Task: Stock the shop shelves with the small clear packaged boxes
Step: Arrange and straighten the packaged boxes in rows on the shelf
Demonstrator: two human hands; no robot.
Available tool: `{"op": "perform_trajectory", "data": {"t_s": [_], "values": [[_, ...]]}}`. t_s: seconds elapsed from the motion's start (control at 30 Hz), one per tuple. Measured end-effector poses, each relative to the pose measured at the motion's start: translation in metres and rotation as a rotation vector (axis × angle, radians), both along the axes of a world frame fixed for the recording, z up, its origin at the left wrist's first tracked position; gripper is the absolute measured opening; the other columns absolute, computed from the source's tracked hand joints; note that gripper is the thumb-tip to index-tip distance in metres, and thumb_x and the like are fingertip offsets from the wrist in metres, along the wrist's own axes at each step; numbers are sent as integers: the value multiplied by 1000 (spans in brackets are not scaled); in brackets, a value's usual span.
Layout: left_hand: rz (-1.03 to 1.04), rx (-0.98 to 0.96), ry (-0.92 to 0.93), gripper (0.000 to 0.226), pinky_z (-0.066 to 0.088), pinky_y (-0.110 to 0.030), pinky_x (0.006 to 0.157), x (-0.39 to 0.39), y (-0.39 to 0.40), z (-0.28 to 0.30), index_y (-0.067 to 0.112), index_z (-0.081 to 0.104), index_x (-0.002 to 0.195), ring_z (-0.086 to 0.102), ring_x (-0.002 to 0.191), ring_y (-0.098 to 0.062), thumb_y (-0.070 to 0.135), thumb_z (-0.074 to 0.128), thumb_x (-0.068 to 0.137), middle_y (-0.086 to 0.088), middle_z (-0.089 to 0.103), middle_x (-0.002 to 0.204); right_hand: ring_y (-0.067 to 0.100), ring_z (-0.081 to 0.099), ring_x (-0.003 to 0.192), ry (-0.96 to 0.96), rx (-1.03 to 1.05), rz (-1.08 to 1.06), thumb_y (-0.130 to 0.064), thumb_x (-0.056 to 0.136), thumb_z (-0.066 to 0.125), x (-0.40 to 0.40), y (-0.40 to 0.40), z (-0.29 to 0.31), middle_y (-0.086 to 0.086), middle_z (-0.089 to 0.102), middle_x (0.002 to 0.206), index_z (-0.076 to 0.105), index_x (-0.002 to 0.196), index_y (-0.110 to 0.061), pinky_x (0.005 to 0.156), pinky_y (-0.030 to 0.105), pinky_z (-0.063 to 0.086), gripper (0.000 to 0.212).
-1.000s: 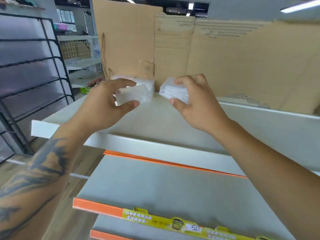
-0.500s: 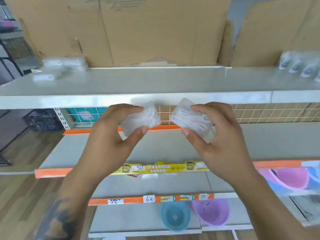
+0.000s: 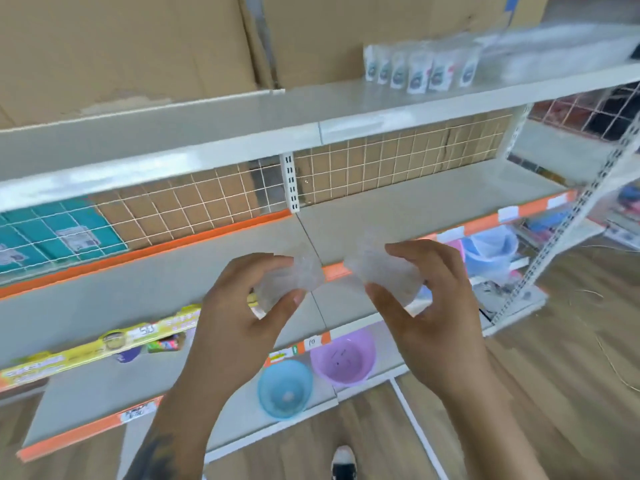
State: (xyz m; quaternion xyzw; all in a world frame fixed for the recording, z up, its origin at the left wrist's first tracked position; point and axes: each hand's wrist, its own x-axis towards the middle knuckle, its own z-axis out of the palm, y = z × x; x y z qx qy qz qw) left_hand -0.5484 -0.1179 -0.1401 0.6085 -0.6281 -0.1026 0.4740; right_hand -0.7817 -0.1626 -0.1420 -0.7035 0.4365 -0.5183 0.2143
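Observation:
My left hand (image 3: 239, 317) grips a small clear packaged box (image 3: 294, 277) between thumb and fingers. My right hand (image 3: 426, 306) grips a second clear box (image 3: 384, 273) the same way. Both boxes hang in the air side by side, a little apart, in front of the grey middle shelf (image 3: 156, 271). The top shelf (image 3: 311, 109) runs above them, with a row of small clear packages (image 3: 419, 69) standing on its right part.
Cardboard sheets (image 3: 121, 46) back the top shelf. A wire grid (image 3: 381, 161) backs the middle shelf. Low down sit a blue bowl (image 3: 284, 389), a purple bowl (image 3: 343, 358) and a blue basket (image 3: 490, 251). Wooden floor (image 3: 571, 358) lies to the right.
The view has swung right and down along the shelves. Both hands have come away from the top shelf's left end, each still holding its box, and sit lower, before the middle shelf.

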Motion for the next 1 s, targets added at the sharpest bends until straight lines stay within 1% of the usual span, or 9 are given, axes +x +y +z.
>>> {"op": "perform_trajectory", "data": {"t_s": [0.1,0.23,0.4,0.5,0.6,0.63,0.73,0.9,1.0], "values": [[-72,30,-20,38,47,-18,95,-33,-37,0,32,70,120,59,116,-3,37,75,83,21,62,121,2,54,116,-26,19,-90,-13,81,83,-38,-15,-11,-6,54,122,66,122,-26,94,8,39,47],[-190,52,-28,37,41,-8,94,-88,-95,-9,30,70,120,57,117,3,23,83,85,21,61,122,0,54,114,-32,33,-209,-10,80,84,-92,-46,-22,-5,56,122,66,120,-26,92,9,40,47],[-353,88,11,40,46,-15,94,-159,-179,-23,32,70,120,59,119,-1,21,83,84,21,60,124,0,54,124,21,66,-308,-10,80,84,-160,-102,-21,-12,57,131,69,116,-26,97,9,39,42],[-438,122,36,41,44,-14,95,-198,-228,-29,36,69,121,58,122,-3,22,83,85,19,61,127,2,54,126,71,88,-339,-12,80,85,-198,-145,-15,-19,57,135,68,115,-32,96,8,39,43],[-446,134,47,41,45,-17,95,-227,-273,-35,33,69,121,58,120,-3,21,84,84,17,61,127,2,55,125,76,137,-341,-13,80,85,-228,-186,-12,-21,58,134,66,113,-37,91,6,39,45],[-450,141,53,41,46,-16,94,-236,-287,-37,32,70,121,59,120,-3,21,84,84,16,62,127,2,55,126,82,152,-341,-12,80,85,-237,-198,-12,-21,58,134,67,113,-37,93,8,40,45],[-461,164,67,41,41,-4,86,-259,-318,-40,29,71,120,57,119,1,18,85,83,13,61,128,5,53,131,110,171,-356,-10,80,85,-261,-228,-15,-21,58,135,68,115,-36,104,17,40,47],[-494,171,60,37,36,0,88,-292,-359,-41,29,74,117,53,119,9,19,85,83,12,61,129,2,55,128,101,227,-354,-10,81,83,-293,-259,-18,-22,57,136,68,113,-34,98,10,39,42],[-505,163,37,35,36,-3,95,-307,-380,-39,31,73,116,54,121,8,32,79,82,14,61,130,4,54,128,107,237,-338,-9,82,83,-310,-278,-20,-23,56,136,69,112,-35,98,10,39,42]]}}
